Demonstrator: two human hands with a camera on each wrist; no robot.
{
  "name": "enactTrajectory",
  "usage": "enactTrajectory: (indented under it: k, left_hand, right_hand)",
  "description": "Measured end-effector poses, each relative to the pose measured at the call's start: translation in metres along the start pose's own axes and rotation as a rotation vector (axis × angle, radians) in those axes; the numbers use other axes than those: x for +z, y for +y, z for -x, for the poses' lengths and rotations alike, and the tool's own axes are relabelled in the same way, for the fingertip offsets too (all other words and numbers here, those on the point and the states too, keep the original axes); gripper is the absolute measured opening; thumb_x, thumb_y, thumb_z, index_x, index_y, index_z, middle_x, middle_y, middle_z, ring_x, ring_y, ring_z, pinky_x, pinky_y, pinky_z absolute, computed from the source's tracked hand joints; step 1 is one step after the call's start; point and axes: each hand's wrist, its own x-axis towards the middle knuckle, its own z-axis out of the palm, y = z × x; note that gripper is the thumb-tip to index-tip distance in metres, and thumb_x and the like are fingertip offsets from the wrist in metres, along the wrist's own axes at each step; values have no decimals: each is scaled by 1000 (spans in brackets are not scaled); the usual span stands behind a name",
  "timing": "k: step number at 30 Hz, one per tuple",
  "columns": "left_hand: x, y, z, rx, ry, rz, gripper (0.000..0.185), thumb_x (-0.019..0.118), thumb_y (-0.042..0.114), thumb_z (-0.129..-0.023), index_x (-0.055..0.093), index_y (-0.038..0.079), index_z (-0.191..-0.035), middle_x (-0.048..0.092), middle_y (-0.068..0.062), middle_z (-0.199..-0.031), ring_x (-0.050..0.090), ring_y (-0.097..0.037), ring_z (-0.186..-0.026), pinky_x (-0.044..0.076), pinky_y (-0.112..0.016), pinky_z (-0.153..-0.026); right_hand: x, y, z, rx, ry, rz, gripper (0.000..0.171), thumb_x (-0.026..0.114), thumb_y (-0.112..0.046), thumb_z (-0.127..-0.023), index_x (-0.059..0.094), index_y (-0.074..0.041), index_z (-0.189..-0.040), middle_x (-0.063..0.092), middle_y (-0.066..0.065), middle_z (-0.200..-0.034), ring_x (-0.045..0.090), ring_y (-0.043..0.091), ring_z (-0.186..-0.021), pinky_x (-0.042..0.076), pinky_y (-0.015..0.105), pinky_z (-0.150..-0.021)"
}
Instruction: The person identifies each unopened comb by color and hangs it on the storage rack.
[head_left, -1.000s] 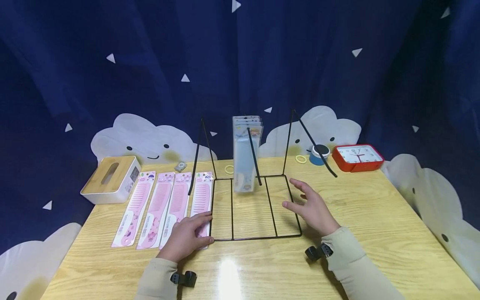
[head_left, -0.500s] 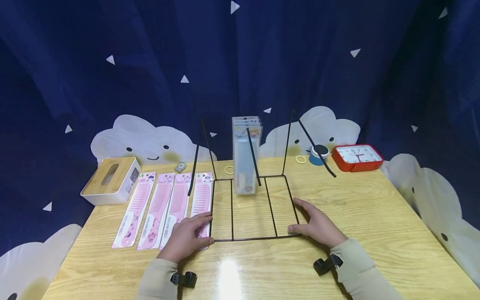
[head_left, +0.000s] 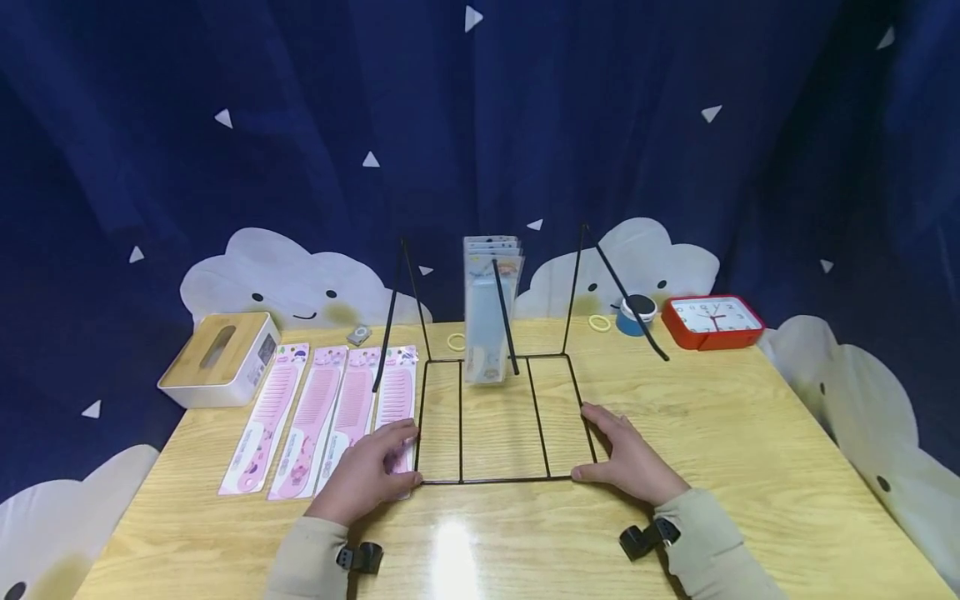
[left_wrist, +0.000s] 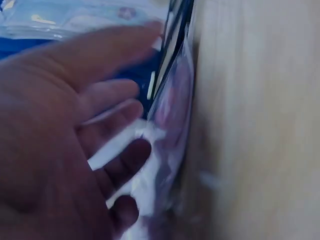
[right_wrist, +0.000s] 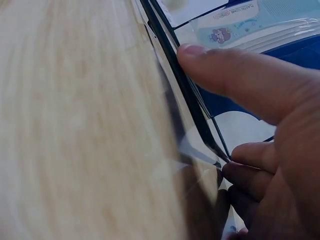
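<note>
A black wire display rack (head_left: 498, 481) stands on the table, its long hooks slanting forward. Several packaged blue combs (head_left: 487, 325) hang on its middle hook. My left hand (head_left: 367, 468) is at the rack's front left corner, fingers loosely spread, thumb tip by the front bar; the wrist view is blurred, so contact is unsure. My right hand (head_left: 630, 454) is at the front right corner, its thumb against the front bar and fingers touching the side bar. Several packaged pink combs (head_left: 311, 425) lie left of the rack; the left hand partly covers the rightmost ones.
A tissue box with a wooden lid (head_left: 221, 358) stands at the left. A small grey device (head_left: 359, 335) and yellow rings (head_left: 600, 323) lie toward the back. A blue jar (head_left: 636, 321) and a red clock (head_left: 714, 322) stand at the back right, before a dark blue curtain (head_left: 480, 125).
My right hand has come down toward me onto the rack's front right corner. Both hands, the rack's front and the rightmost pink comb have shifted slightly left.
</note>
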Motion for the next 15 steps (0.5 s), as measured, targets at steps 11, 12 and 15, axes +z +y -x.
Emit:
enactTrajectory:
  k: [11, 12, 15]
  left_hand:
    - [-32, -30, -71, -211, 28, 35, 57, 66, 28, -96, 51, 0, -143, 59, -25, -123, 61, -38, -104, 48, -52, -91]
    - [-34, -35, -79, -216, 32, 20, 58, 65, 27, -96, 49, -2, -144, 58, -27, -128, 59, -41, -111, 46, -53, -97]
    - [-40, -50, -101, -220, 33, -43, 63, 63, 26, -97, 42, -8, -146, 54, -31, -135, 53, -46, -125, 38, -57, -107]
  right_hand:
    - [-3, -1, 7, 22, 22, 35, 106, 88, -46, -73, 37, -1, -154, 36, 20, -158, 24, 46, -146, 23, 64, -113]
    - [-2, -2, 7, 20, 21, 34, 105, 88, -46, -73, 37, -1, -153, 36, 20, -158, 24, 45, -147, 23, 64, -113]
    - [0, -4, 6, 14, 10, 29, 104, 87, -47, -74, 38, 0, -153, 35, 18, -159, 24, 43, -147, 21, 62, -115]
